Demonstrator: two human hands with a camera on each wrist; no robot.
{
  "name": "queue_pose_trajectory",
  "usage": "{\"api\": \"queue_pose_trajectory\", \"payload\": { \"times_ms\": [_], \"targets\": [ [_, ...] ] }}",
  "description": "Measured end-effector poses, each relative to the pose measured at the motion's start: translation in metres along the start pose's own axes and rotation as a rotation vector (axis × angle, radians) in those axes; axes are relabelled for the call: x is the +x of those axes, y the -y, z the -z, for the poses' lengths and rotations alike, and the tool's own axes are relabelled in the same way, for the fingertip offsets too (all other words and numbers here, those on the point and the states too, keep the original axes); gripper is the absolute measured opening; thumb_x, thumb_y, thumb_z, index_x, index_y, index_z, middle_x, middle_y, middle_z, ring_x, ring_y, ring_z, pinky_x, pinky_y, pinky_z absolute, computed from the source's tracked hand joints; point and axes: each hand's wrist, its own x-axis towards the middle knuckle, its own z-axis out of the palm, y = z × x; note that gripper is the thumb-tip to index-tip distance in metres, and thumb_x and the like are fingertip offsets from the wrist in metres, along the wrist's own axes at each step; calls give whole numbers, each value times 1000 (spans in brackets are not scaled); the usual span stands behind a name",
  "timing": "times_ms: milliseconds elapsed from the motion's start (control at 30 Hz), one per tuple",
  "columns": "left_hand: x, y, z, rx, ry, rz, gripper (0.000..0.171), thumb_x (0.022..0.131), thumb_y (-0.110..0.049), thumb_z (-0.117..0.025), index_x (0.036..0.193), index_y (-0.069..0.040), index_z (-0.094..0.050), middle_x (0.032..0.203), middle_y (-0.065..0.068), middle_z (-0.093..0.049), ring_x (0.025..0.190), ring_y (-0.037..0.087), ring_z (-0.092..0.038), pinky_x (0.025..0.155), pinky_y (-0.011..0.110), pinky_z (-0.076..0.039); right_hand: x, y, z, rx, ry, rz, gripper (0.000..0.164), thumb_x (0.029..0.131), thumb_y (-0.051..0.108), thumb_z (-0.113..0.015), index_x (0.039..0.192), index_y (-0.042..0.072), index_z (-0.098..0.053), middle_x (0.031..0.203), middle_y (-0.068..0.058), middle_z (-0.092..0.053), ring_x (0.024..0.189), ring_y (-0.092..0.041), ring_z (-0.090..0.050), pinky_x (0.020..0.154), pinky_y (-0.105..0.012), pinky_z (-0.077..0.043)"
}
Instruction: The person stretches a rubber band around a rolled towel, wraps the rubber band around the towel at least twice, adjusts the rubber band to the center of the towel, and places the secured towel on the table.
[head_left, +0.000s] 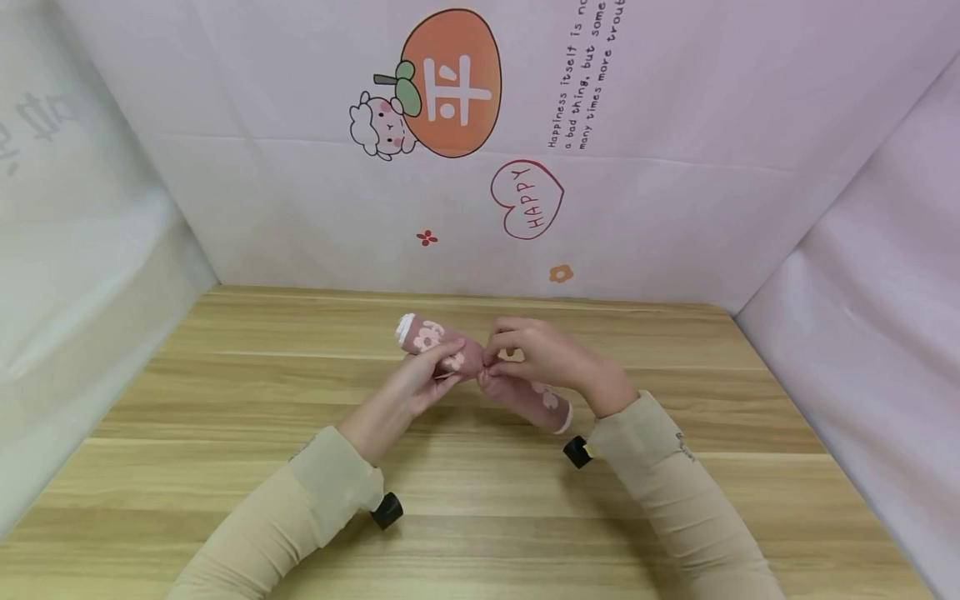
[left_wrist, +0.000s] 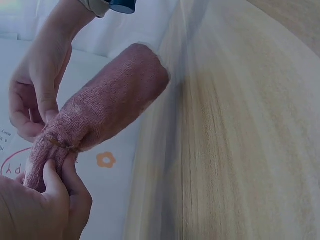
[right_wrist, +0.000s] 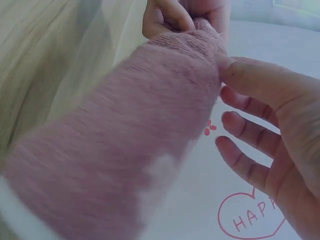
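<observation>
A rolled pink towel (head_left: 525, 404) with pale flowers and white ends is held above the table, its two halves bent at a cinched middle. In the left wrist view a thin brownish tie (left_wrist: 62, 144) runs round that narrow waist. My left hand (head_left: 411, 387) grips the left half close to the waist, thumb on top. At the cinch, the thumb and fingertips of my right hand (head_left: 546, 353) pinch the gathered cloth. The right wrist view shows the right thumb against the towel (right_wrist: 115, 120) near its neck, the other fingers (right_wrist: 245, 132) spread loosely below.
The wood-grain table (head_left: 465, 550) spreads beneath both arms. Behind it stands a white printed backdrop (head_left: 300, 208), with white cloth walls at left and right. Each cuff carries a small black piece, the left one (head_left: 387, 511) and the right one (head_left: 577, 452).
</observation>
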Motion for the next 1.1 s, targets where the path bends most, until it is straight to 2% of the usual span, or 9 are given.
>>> {"api": "queue_pose_trajectory", "payload": {
  "times_ms": [133, 233, 367, 467, 633, 800, 1100],
  "targets": [
    [-1, 0, 1, 22, -16, 18, 11, 103, -5, -59, 112, -4, -54, 96, 6, -66, 80, 13, -67, 77, 20, -59, 2, 3, 0, -24, 59, 6, 6, 90, 8, -81, 91, 11, -75, 94, 4, -65, 83, -12, -60, 74, -29, -57],
    [-2, 1, 0, 35, -22, 21, 8, 102, -5, -60, 109, -4, -55, 90, 5, -67, 75, 12, -67, 71, 18, -58, 4, 4, -1, -31, 94, 4, 8, 90, 6, -80, 89, 11, -73, 92, 4, -65, 81, -9, -59, 72, -24, -56],
    [-2, 1, 0, 68, -22, 14, 6, 102, -6, -61, 105, -4, -56, 82, 3, -67, 67, 9, -66, 61, 14, -56, 5, 7, -2, -43, 129, -17, 14, 90, 3, -79, 85, 13, -70, 86, 6, -61, 76, -7, -57, 67, -20, -53],
    [-1, 1, 0, 79, -12, -3, 5, 101, -5, -63, 103, -4, -58, 79, 2, -68, 65, 8, -65, 58, 14, -55, 6, 9, -2, -30, 154, -40, 18, 90, 2, -77, 82, 14, -67, 81, 7, -57, 72, -8, -55, 63, -20, -51],
    [0, -1, -1, 118, 1, -33, 5, 101, -4, -62, 105, -5, -59, 84, 2, -68, 71, 9, -66, 63, 16, -57, 5, 9, -1, 21, 187, -72, 20, 92, 3, -73, 79, 15, -64, 77, 8, -53, 68, -5, -49, 59, -21, -46],
    [1, -3, -1, 159, 3, -41, 8, 102, -4, -61, 110, -4, -59, 90, 3, -66, 78, 11, -65, 69, 18, -58, 3, 12, 4, 64, 204, -68, 20, 93, -1, -68, 80, 13, -63, 76, 7, -52, 67, -4, -46, 59, -21, -42],
    [1, -4, 1, 153, -15, -38, 16, 101, -2, -62, 117, -2, -59, 96, 4, -66, 84, 13, -66, 74, 21, -58, 2, 14, 7, 103, 229, -81, 18, 95, 0, -67, 82, 13, -64, 67, 10, -44, 60, -1, -39, 55, -20, -35]
  ]
}}
